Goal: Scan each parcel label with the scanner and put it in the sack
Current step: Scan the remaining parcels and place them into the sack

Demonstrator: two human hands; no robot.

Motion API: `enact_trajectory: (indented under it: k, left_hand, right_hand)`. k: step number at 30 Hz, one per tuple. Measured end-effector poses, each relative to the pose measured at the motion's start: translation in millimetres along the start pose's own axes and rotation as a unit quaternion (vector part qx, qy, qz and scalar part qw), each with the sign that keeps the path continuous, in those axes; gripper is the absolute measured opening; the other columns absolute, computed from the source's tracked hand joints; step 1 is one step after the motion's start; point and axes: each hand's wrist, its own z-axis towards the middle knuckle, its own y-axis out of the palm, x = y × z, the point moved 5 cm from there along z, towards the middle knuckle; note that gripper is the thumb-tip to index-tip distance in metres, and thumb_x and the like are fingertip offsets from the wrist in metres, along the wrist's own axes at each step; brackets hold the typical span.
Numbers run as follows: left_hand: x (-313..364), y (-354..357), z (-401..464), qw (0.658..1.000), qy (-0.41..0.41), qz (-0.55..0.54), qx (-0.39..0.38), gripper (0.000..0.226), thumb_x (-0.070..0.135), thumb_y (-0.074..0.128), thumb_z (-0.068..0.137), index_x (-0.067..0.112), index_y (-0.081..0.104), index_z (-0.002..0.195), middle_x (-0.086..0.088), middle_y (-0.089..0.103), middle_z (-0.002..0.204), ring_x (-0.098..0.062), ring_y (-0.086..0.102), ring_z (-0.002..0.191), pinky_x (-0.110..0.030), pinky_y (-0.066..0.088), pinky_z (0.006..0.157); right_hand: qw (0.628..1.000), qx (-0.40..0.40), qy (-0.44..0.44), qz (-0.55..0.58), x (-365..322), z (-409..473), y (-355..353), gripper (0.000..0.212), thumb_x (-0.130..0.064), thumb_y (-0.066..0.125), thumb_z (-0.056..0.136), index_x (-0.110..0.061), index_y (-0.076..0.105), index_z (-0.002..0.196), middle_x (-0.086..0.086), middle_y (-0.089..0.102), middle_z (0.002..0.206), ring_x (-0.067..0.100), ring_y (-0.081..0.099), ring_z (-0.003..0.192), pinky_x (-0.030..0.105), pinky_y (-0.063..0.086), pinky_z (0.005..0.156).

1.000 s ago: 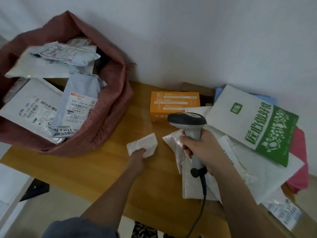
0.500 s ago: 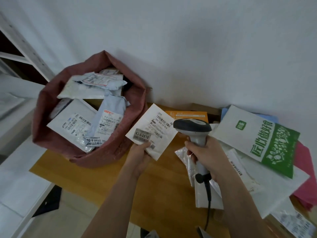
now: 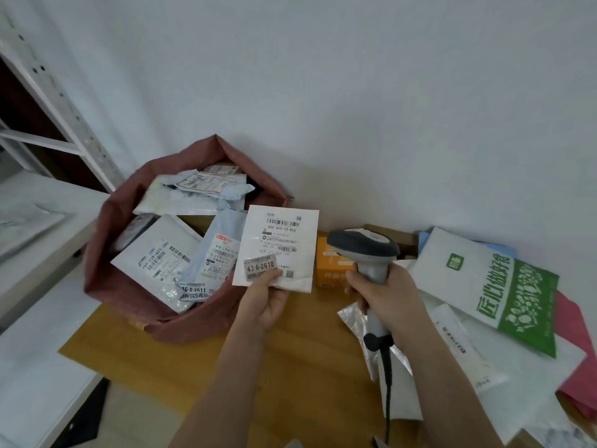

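Observation:
My left hand (image 3: 264, 300) pinches the lower edge of a small white parcel (image 3: 278, 244), held upright above the table with its barcode label facing me. A grey handheld scanner (image 3: 363, 250) stands to the right of the parcel; my right hand (image 3: 386, 295) grips its handle, and its black cable hangs down. The dark red sack (image 3: 129, 286) stands open at the left, right behind the parcel's left edge, holding several labelled white and grey mailers.
An orange box (image 3: 332, 265) sits behind the scanner on the wooden table (image 3: 290, 367). A heap of parcels lies at the right, topped by a white and green bag (image 3: 491, 286), with a pink bag (image 3: 578, 350) at the edge. White shelving (image 3: 48, 101) stands at the left.
My left hand has lifted the small white parcel off the table and turned its label upright next to the scanner. My head has tilted up, bringing more wall and shelving into view.

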Motion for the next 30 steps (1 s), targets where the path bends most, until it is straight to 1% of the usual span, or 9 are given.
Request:
enact_trajectory:
  k: [4,6,8,10,15,19,22,26,30]
  left_hand:
    - [-8,21,-7,0.998,-0.029,0.018,-0.043,0.036,-0.014,0.053,0.083,0.002,0.058,0.114,-0.023,0.065,0.119,-0.037,0.059,0.116,-0.051,0.041,0.105]
    - [-12,30,-13,0.995,-0.046,0.052,-0.074,0.042,-0.012,0.058,0.076,0.001,0.058,0.115,-0.024,0.066,0.119,-0.037,0.059,0.118,-0.049,0.042,0.107]
    - [-13,37,-19,0.990,-0.067,0.077,-0.095,0.042,-0.011,0.060,0.075,-0.001,0.060,0.116,-0.024,0.066,0.119,-0.036,0.063,0.113,-0.047,0.051,0.097]
    - [-5,38,-21,0.988,-0.067,0.098,-0.102,0.034,-0.007,0.061,0.077,-0.005,0.066,0.110,-0.025,0.067,0.116,-0.035,0.067,0.106,-0.044,0.057,0.086]
    - [36,28,-21,0.967,0.016,0.248,-0.061,0.031,0.001,0.055,0.093,-0.001,0.057,0.124,-0.022,0.066,0.120,-0.036,0.062,0.114,-0.045,0.056,0.089]
    - [52,25,-26,0.927,0.078,0.366,-0.011,0.021,0.000,0.059,0.091,0.003,0.066,0.111,-0.016,0.072,0.109,-0.031,0.070,0.100,-0.050,0.056,0.087]
    - [63,19,-27,0.925,0.137,0.353,0.040,0.016,-0.002,0.057,0.093,0.004,0.065,0.105,-0.015,0.072,0.108,-0.033,0.071,0.097,-0.053,0.056,0.086]
    - [74,10,-30,0.923,0.190,0.319,0.103,0.013,-0.004,0.056,0.093,0.006,0.062,0.100,-0.014,0.069,0.110,-0.030,0.070,0.096,-0.050,0.058,0.080]
    - [75,7,-33,0.921,0.197,0.312,0.126,0.012,-0.003,0.056,0.094,0.007,0.061,0.099,-0.016,0.068,0.111,-0.032,0.068,0.097,-0.052,0.057,0.082]
  right_hand:
    - [0.999,0.047,-0.025,0.000,-8,10,9,0.022,-0.029,0.077,0.081,-0.011,0.066,0.087,0.000,0.068,0.066,0.005,0.060,0.050,0.021,0.050,0.055]
    - [0.998,0.053,-0.024,0.025,-7,14,17,0.028,-0.024,0.080,0.078,-0.007,0.068,0.096,0.000,0.071,0.075,0.006,0.065,0.063,0.020,0.051,0.056]
    - [0.996,0.072,-0.018,0.039,-4,16,19,0.037,-0.016,0.082,0.075,-0.009,0.064,0.106,0.001,0.071,0.094,0.014,0.068,0.085,0.026,0.056,0.069]
    - [0.995,0.089,-0.027,0.021,-3,19,17,0.037,-0.014,0.082,0.074,-0.016,0.058,0.103,-0.002,0.067,0.097,0.016,0.064,0.091,0.031,0.054,0.076]
    - [0.995,0.074,-0.049,-0.052,-5,27,7,0.041,-0.018,0.083,0.073,-0.032,0.045,0.081,-0.014,0.058,0.080,0.005,0.056,0.074,0.019,0.043,0.063]
    - [0.993,0.050,-0.059,-0.085,-5,26,10,0.034,-0.019,0.081,0.075,-0.028,0.049,0.080,-0.011,0.061,0.076,0.005,0.059,0.070,0.018,0.043,0.057]
    - [0.993,0.039,-0.055,-0.102,-4,23,12,0.021,-0.023,0.076,0.080,-0.021,0.056,0.082,-0.002,0.064,0.068,0.014,0.064,0.064,0.023,0.050,0.055]
    - [0.992,0.021,-0.053,-0.109,-7,14,14,0.019,-0.029,0.073,0.084,-0.026,0.055,0.080,-0.006,0.063,0.066,0.008,0.060,0.054,0.015,0.047,0.050]
    - [0.993,-0.018,-0.070,-0.093,-14,4,23,0.014,-0.030,0.070,0.087,-0.025,0.063,0.076,-0.004,0.071,0.073,0.004,0.058,0.049,0.019,0.054,0.056]
